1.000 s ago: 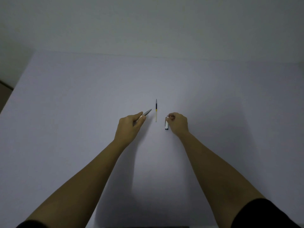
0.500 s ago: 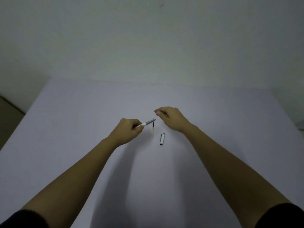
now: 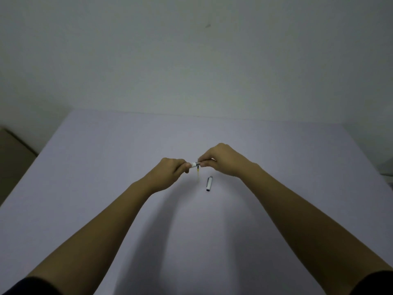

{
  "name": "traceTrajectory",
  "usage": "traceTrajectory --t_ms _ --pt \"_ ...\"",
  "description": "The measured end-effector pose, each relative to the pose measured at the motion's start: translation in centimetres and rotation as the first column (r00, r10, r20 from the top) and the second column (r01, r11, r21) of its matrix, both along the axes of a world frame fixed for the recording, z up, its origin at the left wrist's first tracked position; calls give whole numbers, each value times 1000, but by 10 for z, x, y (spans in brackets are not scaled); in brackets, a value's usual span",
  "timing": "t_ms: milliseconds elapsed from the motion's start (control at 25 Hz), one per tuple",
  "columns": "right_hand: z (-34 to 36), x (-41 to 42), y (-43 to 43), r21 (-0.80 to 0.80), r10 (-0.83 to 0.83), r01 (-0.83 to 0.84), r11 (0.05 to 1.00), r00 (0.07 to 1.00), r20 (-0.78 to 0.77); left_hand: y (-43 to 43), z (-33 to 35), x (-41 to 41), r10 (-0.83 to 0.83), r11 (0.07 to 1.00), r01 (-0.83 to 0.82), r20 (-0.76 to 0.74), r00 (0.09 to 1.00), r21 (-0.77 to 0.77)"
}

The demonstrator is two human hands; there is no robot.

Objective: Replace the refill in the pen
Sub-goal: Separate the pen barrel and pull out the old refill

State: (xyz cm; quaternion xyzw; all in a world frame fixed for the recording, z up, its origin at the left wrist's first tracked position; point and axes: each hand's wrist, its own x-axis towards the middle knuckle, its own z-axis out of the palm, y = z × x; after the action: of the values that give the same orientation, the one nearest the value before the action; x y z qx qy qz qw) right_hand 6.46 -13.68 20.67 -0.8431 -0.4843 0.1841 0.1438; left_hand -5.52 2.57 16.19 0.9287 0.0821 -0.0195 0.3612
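While both the left hand point(image 3: 173, 171) and right hand point(image 3: 221, 160) pinch the pen point(image 3: 195, 165), its cap point(image 3: 209, 183) seemingly lies nearby.

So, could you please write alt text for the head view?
Both hands, left and right, grip a pen between them above a pale table. A cap lies on the table just right of a thin yellow refill.
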Motion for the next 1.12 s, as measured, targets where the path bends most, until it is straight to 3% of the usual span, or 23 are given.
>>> traceTrajectory --t_ms 160,240,400,600,800,1000,1120 --pt "-3 -2 -10 84 33 -42 996 994 103 -5 -1 -5 -16 998 15 -22 1000 -59" --pt "-1 -2 -14 108 24 -31 994 997 70 -7 -1 -10 -10 998 13 48 999 -59" --pt "-1 -5 -16 -20 22 -22 1000 1000 -9 -13 -2 -15 -34 999 27 154 988 47" --pt "6 -10 -20 152 45 -54 987 997 64 -18 0 -17 -55 992 27 222 973 124" --pt "4 -13 -21 24 21 -21 1000 999 -27 -21 1 -21 -38 992 2 282 959 129" --pt "8 -13 -25 170 9 -10 985 1000 4 -24 3 -21 -52 988 5 307 950 153" --pt "8 -13 -26 114 -29 34 993 998 -48 -24 4 -23 -68 985 13 316 946 173"
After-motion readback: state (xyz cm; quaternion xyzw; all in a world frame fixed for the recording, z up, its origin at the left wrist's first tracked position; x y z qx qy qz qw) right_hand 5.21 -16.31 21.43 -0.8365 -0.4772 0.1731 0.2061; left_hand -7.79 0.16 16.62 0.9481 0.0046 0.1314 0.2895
